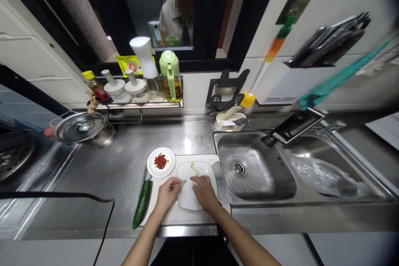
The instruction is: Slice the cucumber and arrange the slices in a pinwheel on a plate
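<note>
two bare forearms (pixel 146 235) reach in from the bottom, over the near edge of the steel counter (pixel 99 183). the cutting board (pixel 183 218) lies close to that edge; the rim of the sink (pixel 222 149) is just beside it on the right. leftward, a broad stretch of steel runs from the whole cucumber (pixel 143 203) towards the lidded pot (pixel 99 136). the square white plate (pixel 190 196) sits on the board, with bare surface between the hands and below them.

the left hand (pixel 178 183) is closed in a fingertip pinch on a small pale sliver (pixel 183 182), held at the plate's left side. the right hand (pixel 192 183) has its fingers loosely extended over the plate's right half, thumb a little apart; whether it touches the plate i cannot tell. two pale green slices (pixel 195 169) lie on the plate just beyond the right fingertips, one farther back than the other, bending in an s-like line running away from the person. the sliver is too small to read its direction.

the cucumber lies along the board's left edge, its long axis slanting from near left to far right, the far end towards the round dish (pixel 151 165) of chopped red pieces (pixel 161 161).
</note>
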Available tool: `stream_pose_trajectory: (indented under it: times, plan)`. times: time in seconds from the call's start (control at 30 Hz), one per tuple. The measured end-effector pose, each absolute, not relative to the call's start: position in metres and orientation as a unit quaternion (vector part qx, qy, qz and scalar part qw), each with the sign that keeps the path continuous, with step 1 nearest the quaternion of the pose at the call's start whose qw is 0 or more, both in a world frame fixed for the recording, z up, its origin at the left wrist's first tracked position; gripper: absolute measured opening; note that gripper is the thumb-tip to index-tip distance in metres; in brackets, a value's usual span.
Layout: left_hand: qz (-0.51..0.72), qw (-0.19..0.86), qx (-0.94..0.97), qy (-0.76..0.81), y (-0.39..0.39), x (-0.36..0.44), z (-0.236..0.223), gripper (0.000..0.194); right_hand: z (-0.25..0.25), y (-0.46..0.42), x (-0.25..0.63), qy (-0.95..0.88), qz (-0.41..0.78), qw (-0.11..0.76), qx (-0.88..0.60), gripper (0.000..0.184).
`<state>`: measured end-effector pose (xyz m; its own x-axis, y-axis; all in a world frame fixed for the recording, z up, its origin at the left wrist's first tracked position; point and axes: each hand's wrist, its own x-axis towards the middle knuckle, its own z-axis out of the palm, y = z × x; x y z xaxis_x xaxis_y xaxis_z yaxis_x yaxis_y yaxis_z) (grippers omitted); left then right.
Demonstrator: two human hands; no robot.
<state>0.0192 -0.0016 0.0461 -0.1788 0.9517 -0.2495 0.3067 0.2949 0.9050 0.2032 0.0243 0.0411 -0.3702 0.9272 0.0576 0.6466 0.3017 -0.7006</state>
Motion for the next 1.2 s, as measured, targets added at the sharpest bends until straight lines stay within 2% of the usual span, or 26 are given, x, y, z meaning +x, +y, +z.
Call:
stream_pose_trajectory:
  times: [0.1,0.27,0.47,0.67,0.77,0.93,1.03,1.2]
  plan:
    - [0.370,0.484,0.460,0.645,0.003,0.029,0.048,0.024,0.051,0.034,0.198,-0.747,0.358,0.225,-0.513,0.037]
    - [0.392,0.566,0.388,0.613,0.006,0.041,0.051,0.026,0.062,0.042,0.201,-0.697,0.426,0.223,-0.532,0.019]
    - [0.422,0.706,0.142,0.550,0.001,0.052,0.052,0.030,0.070,0.041,0.210,-0.684,0.454,0.231,-0.523,0.014]
    - [0.376,0.797,-0.025,0.473,0.001,0.060,0.051,0.024,0.086,0.038,0.217,-0.709,0.473,0.201,-0.483,0.012]
    - [0.400,0.794,-0.029,0.456,0.004,0.061,0.050,0.017,0.090,0.040,0.221,-0.716,0.473,0.189,-0.476,0.012]
    - [0.430,0.753,0.019,0.498,0.009,0.061,0.045,0.028,0.079,0.055,0.229,-0.726,0.455,0.177,-0.485,0.013]
    - [0.439,0.699,0.072,0.560,0.016,0.064,0.042,0.030,0.068,0.069,0.231,-0.741,0.425,0.165,-0.493,0.013]
    - [0.428,0.573,0.204,0.669,0.033,0.072,0.033,0.020,0.058,0.098,0.229,-0.761,0.383,0.133,-0.507,0.012]
